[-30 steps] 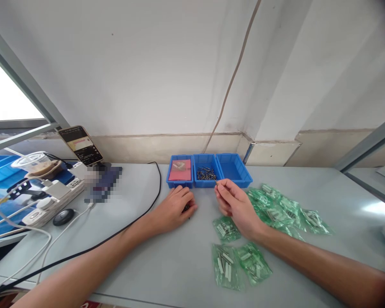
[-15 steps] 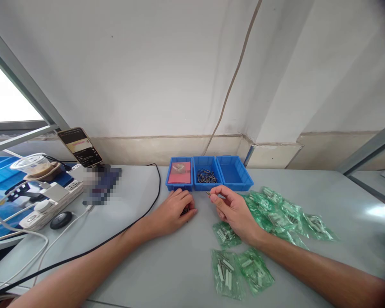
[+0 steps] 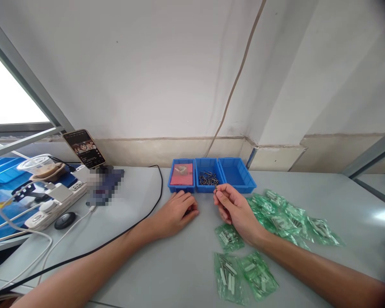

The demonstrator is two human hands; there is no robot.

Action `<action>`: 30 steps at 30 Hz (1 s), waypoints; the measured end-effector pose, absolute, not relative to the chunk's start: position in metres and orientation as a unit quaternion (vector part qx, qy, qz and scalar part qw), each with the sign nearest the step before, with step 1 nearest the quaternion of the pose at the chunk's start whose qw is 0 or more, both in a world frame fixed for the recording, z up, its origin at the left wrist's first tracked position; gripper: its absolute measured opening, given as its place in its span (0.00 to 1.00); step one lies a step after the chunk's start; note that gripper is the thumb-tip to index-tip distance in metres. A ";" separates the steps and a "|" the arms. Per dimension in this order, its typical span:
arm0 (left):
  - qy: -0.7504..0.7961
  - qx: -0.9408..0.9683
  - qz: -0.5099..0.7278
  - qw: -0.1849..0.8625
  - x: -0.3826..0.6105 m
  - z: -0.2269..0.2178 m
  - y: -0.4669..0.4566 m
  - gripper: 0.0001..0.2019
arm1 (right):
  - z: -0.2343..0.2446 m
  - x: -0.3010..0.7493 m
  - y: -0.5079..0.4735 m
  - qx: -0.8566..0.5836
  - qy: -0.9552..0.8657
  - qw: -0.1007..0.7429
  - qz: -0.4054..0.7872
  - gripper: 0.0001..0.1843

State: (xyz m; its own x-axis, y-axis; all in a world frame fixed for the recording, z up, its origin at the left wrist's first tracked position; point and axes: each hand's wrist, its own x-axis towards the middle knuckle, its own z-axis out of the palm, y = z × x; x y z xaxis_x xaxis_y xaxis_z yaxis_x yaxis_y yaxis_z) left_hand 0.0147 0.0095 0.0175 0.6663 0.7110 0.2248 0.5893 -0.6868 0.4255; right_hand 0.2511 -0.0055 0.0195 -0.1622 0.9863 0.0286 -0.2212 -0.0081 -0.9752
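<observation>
My left hand [image 3: 179, 212] rests on the table with its fingers curled in front of the left blue bin. Something dark shows under those fingers, too hidden to name. Between the thumb and fingertips of my right hand [image 3: 235, 209] is a small metal screw [image 3: 215, 187], its tip pointing up. That hand hovers just in front of the middle blue bin [image 3: 208, 189], where loose screws [image 3: 208, 178] lie in a pile. A red card [image 3: 182, 179] and a small clear bag with pale pieces [image 3: 181, 170] sit in the left blue bin [image 3: 181, 189].
The right blue bin [image 3: 235, 171] adjoins the middle one. Green plastic packets [image 3: 280, 216] lie heaped to the right, with several more, including one packet [image 3: 231, 278], nearer me. A black cable [image 3: 115, 237] crosses under my left forearm. A phone [image 3: 84, 148], power strip [image 3: 56, 205] and mouse [image 3: 65, 220] stand left.
The view has shifted slightly. In my right fingers the screw has turned from pointing left to pointing more upward. My left hand stays curled in the same place.
</observation>
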 end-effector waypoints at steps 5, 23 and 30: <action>0.361 0.898 0.193 0.163 0.015 0.017 0.010 0.09 | 0.020 0.249 -0.009 -0.420 -0.499 0.501 0.569 0.21; 0.360 0.911 0.175 0.100 0.021 0.013 0.011 0.04 | 0.032 0.265 0.003 -0.418 -0.449 0.532 0.584 0.23; 0.363 0.900 0.193 0.143 0.013 0.017 0.007 0.07 | 0.022 0.269 -0.001 -0.422 -0.521 0.541 0.507 0.20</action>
